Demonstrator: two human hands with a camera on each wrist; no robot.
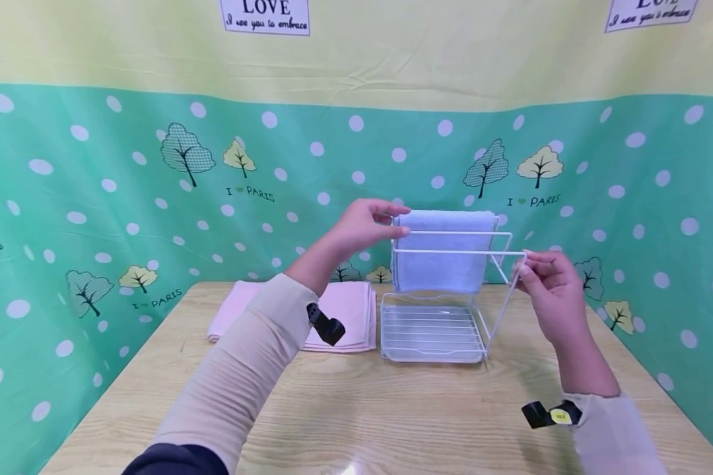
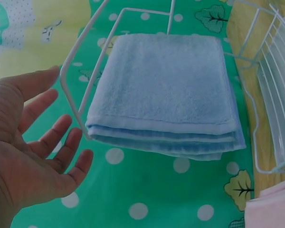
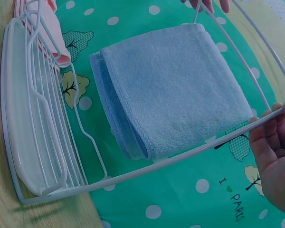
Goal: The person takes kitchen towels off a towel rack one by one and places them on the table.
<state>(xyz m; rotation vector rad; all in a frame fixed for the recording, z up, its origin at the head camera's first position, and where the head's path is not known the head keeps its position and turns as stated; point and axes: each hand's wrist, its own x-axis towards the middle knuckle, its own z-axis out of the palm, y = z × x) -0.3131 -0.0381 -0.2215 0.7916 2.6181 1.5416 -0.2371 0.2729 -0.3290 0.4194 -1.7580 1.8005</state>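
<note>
A white wire rack (image 1: 459, 251) with a slatted lower shelf over a pale tray (image 1: 430, 336) stands on the table. Over its rearmost top rail hangs a folded light blue towel (image 1: 442, 254), its layered side edges showing in the left wrist view. My left hand (image 1: 365, 227) is at the rack's upper left end, fingers spread and loosely bent beside the rail corner; one fingertip is at the rail, though contact is hard to tell. At the front right top corner, my right hand (image 1: 549, 284) pinches the white frame between thumb and fingers.
A folded pink towel (image 1: 341, 316) lies on the wooden table (image 1: 392, 422), left of the rack and partly behind my left sleeve. A green and yellow printed curtain (image 1: 309, 165) hangs behind the table and along both sides.
</note>
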